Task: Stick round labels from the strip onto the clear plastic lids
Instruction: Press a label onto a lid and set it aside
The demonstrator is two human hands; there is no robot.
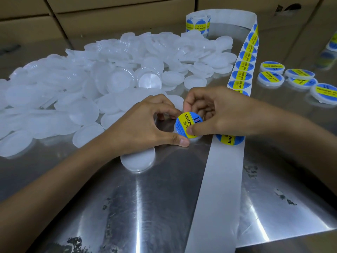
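Note:
A round blue and yellow label (187, 123) lies on a clear lid at the middle of the metal table (164, 207). My left hand (145, 125) grips that lid by its edge between thumb and fingers. My right hand (217, 114) pinches the label's right side, thumb on top. The label strip (244, 64) runs from a roll (197, 24) at the back, down the right of my hands; its near part is bare backing paper (218, 189). One more label (230, 139) sits on the strip just below my right hand. A single plain lid (138, 161) lies under my left wrist.
A big heap of clear lids (102, 75) covers the table's left and back. Several labelled lids (299, 77) lie at the right. Cardboard boxes (109, 17) stand behind the table. The table's near edge drops off at the lower right.

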